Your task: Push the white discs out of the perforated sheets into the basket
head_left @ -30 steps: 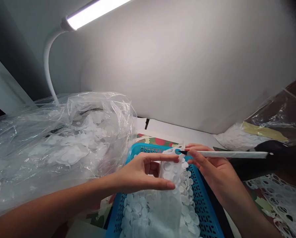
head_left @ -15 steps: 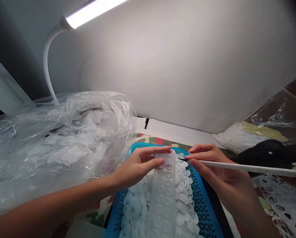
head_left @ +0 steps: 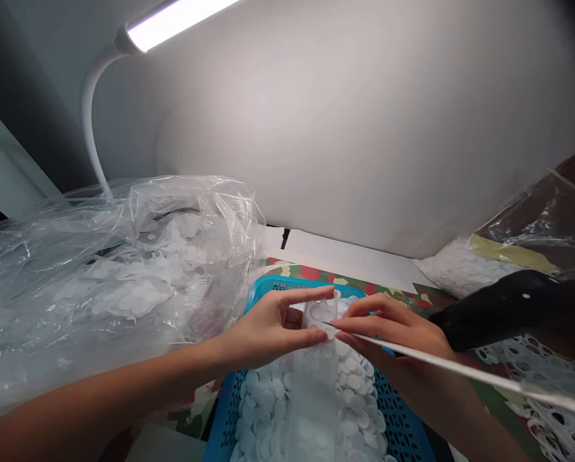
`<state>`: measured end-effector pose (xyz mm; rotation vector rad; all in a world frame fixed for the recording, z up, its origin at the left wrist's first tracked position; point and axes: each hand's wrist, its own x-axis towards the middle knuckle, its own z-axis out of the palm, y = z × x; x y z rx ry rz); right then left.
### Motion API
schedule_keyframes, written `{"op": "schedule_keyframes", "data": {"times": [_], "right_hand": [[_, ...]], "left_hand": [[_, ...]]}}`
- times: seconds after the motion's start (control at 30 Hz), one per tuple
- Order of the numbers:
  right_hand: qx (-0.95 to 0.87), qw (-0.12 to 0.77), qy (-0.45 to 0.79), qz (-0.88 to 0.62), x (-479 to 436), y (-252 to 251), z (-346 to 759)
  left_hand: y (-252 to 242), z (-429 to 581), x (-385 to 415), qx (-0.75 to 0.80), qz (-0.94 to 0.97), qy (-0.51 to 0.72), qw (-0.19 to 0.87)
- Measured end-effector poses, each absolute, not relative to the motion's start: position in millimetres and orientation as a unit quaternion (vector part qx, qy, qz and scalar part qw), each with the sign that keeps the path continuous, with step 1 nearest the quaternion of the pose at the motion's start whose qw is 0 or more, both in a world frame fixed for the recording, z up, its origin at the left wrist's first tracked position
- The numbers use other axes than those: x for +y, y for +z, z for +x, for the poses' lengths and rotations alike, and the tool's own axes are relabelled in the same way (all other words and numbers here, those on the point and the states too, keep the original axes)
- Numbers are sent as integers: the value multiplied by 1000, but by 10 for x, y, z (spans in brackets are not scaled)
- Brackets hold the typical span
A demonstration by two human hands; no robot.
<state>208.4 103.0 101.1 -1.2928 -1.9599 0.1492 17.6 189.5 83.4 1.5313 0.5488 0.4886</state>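
Observation:
My left hand (head_left: pixel 273 324) grips the upper end of a translucent strip with rows of round shapes (head_left: pixel 311 391), fingers behind its far end and thumb across its front. My right hand (head_left: pixel 403 340) pinches a long, thin white stick with a dark pointed tip (head_left: pixel 441 360). That tip reaches the strip's face between my left thumb and forefinger; whether it touches cannot be made out. Beneath the strip lies a blue perforated basket (head_left: pixel 398 417) filled with small white discs (head_left: pixel 359 394).
To the left spreads a large clear plastic bag (head_left: pixel 224 237) with white cut pieces inside. A white lamp (head_left: pixel 89 109) arches above it. On the right are a dark glossy object (head_left: pixel 499 305), punched sheets with round holes (head_left: pixel 532 378) and another bag of white material (head_left: pixel 454 266).
My right hand has moved left, bringing the stick's tip from beside the strip onto its face. The strip's upper end has tilted, and my left thumb sits slightly lower.

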Motion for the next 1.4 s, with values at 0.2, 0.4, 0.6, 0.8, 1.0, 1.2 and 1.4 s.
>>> {"op": "schedule_keyframes", "data": {"times": [0.2, 0.4, 0.6, 0.8, 1.0, 1.2, 1.4], "right_hand": [[-778, 353, 22, -519, 1020, 934, 2064], [-790, 353, -7, -501, 1024, 849, 2056], [-796, 346, -46, -495, 1067, 756, 2036], [-834, 335, -70, -433, 1015, 852, 2056], [-788, 384, -120, -466, 982, 935, 2074], [-740, 397, -209, -501, 953, 1041, 2202], [-731, 382, -153, -544, 914, 1248, 2353]], "left_hand": [[819, 168, 1895, 246, 696, 187, 648], [817, 161, 1888, 235, 706, 181, 643], [774, 158, 1888, 203, 717, 176, 643], [758, 163, 1894, 216, 697, 186, 658], [785, 160, 1894, 207, 730, 176, 627], [787, 138, 1903, 226, 735, 164, 618], [803, 136, 1910, 243, 729, 161, 619]]}}
